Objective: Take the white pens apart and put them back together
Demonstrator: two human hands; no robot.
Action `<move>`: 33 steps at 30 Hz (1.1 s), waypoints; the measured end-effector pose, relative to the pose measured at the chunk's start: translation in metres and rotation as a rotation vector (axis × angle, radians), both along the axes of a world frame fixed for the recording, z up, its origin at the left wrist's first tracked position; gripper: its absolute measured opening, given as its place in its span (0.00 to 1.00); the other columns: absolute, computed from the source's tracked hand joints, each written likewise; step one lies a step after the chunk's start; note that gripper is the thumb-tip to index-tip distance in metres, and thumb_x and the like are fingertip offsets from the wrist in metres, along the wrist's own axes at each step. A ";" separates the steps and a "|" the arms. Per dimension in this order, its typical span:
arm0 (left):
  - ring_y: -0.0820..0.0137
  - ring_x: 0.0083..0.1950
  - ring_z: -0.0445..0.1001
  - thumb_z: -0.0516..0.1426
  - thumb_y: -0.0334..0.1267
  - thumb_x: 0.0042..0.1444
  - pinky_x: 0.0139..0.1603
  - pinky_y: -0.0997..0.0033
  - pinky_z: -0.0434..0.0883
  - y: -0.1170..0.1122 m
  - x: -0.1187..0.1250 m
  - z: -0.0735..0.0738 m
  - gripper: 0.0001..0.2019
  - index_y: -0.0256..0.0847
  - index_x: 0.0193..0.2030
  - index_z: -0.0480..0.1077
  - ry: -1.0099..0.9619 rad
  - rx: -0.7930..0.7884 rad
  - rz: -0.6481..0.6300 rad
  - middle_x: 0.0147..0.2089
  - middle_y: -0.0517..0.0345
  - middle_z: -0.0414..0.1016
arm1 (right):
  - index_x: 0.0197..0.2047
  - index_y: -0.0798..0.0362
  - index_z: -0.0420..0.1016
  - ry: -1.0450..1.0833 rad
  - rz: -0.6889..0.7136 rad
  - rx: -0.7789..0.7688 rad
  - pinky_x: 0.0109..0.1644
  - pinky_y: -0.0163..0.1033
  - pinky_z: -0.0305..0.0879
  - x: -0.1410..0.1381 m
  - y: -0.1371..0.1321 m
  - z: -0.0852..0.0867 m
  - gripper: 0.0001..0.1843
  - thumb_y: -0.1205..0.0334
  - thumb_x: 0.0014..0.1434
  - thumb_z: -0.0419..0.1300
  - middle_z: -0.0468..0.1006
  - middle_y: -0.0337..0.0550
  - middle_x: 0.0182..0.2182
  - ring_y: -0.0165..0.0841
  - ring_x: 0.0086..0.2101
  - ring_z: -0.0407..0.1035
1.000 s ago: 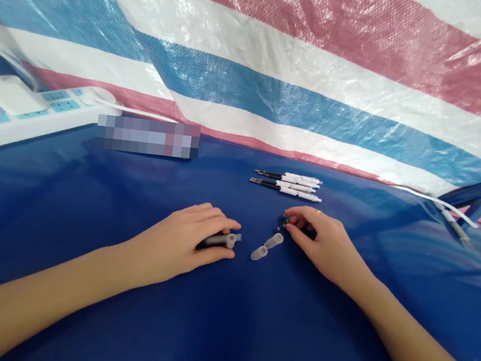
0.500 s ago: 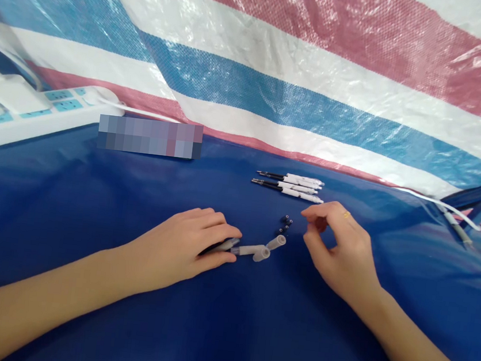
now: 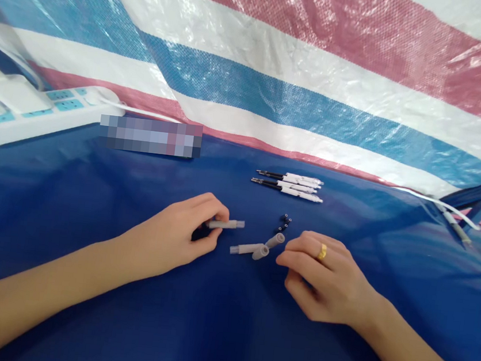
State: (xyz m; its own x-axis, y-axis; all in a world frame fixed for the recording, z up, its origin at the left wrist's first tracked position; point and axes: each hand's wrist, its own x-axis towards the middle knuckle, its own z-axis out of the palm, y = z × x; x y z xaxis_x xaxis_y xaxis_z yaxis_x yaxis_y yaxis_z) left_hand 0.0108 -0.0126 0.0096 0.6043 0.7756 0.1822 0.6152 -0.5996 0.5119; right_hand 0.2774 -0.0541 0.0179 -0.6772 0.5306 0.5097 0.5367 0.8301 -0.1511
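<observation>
On a blue cloth (image 3: pixel 223 329), the left hand (image 3: pixel 172 242) pinches a grey barrel (image 3: pixel 225 224); the right hand (image 3: pixel 325 274) rests curled, its contents impossible to tell. Between them lie loose tubes (image 3: pixel 246 248) and black bits (image 3: pixel 285 221), unassembled; farther off, three finished pens (image 3: pixel 290 185).

The table cover (image 3: pixel 87 232) is a smooth, glossy blue plastic-looking sheet, and the striped tarpaulin (image 3: pixel 276 92) behind it is shiny woven plastic with a rough weave. The grey tube (image 3: pixel 225 224) in the left hand (image 3: pixel 172 242) looks like frosted, matt plastic, as do the loose tubes (image 3: pixel 246 248); the ring (image 3: pixel 322 252) on the right hand (image 3: pixel 328 280) is polished yellow metal.
</observation>
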 end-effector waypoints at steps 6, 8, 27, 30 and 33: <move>0.77 0.31 0.67 0.55 0.32 0.58 0.33 0.77 0.66 0.000 0.002 0.001 0.05 0.43 0.40 0.68 -0.165 0.002 0.070 0.37 0.63 0.69 | 0.39 0.52 0.71 0.019 -0.051 -0.016 0.39 0.37 0.71 0.000 0.002 -0.003 0.10 0.73 0.58 0.52 0.77 0.41 0.33 0.31 0.33 0.71; 0.76 0.31 0.68 0.56 0.33 0.58 0.33 0.76 0.67 -0.001 0.003 0.001 0.07 0.44 0.44 0.68 -0.214 -0.010 0.102 0.36 0.64 0.70 | 0.40 0.53 0.71 0.030 -0.063 -0.032 0.41 0.36 0.71 0.000 0.002 -0.005 0.10 0.74 0.57 0.53 0.78 0.42 0.34 0.31 0.34 0.72; 0.79 0.36 0.73 0.54 0.36 0.64 0.39 0.81 0.72 -0.004 0.008 -0.014 0.09 0.46 0.50 0.67 -0.121 -0.015 -0.087 0.47 0.62 0.71 | 0.37 0.53 0.71 0.136 -0.050 0.084 0.37 0.37 0.70 -0.002 -0.001 -0.010 0.09 0.74 0.56 0.54 0.76 0.39 0.32 0.29 0.30 0.70; 0.77 0.39 0.73 0.53 0.39 0.65 0.42 0.78 0.72 -0.005 0.006 -0.011 0.09 0.46 0.50 0.67 -0.092 0.024 -0.103 0.48 0.60 0.70 | 0.37 0.53 0.71 0.141 -0.059 0.079 0.38 0.37 0.70 -0.003 -0.001 -0.009 0.09 0.75 0.56 0.55 0.76 0.39 0.32 0.29 0.31 0.70; 0.71 0.45 0.73 0.54 0.43 0.64 0.47 0.71 0.71 -0.006 0.004 -0.008 0.12 0.44 0.52 0.67 -0.001 0.099 -0.134 0.49 0.57 0.69 | 0.37 0.54 0.71 0.137 -0.067 0.051 0.39 0.36 0.70 -0.003 -0.001 -0.006 0.10 0.76 0.55 0.55 0.76 0.40 0.31 0.29 0.33 0.71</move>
State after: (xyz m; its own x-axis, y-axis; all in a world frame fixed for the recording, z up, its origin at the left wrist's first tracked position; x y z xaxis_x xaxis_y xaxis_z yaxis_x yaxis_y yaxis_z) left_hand 0.0148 -0.0184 0.0014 0.7010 0.6664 0.2540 0.5261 -0.7237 0.4467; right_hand 0.2742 -0.0553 0.0118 -0.5637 0.5432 0.6223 0.5685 0.8017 -0.1847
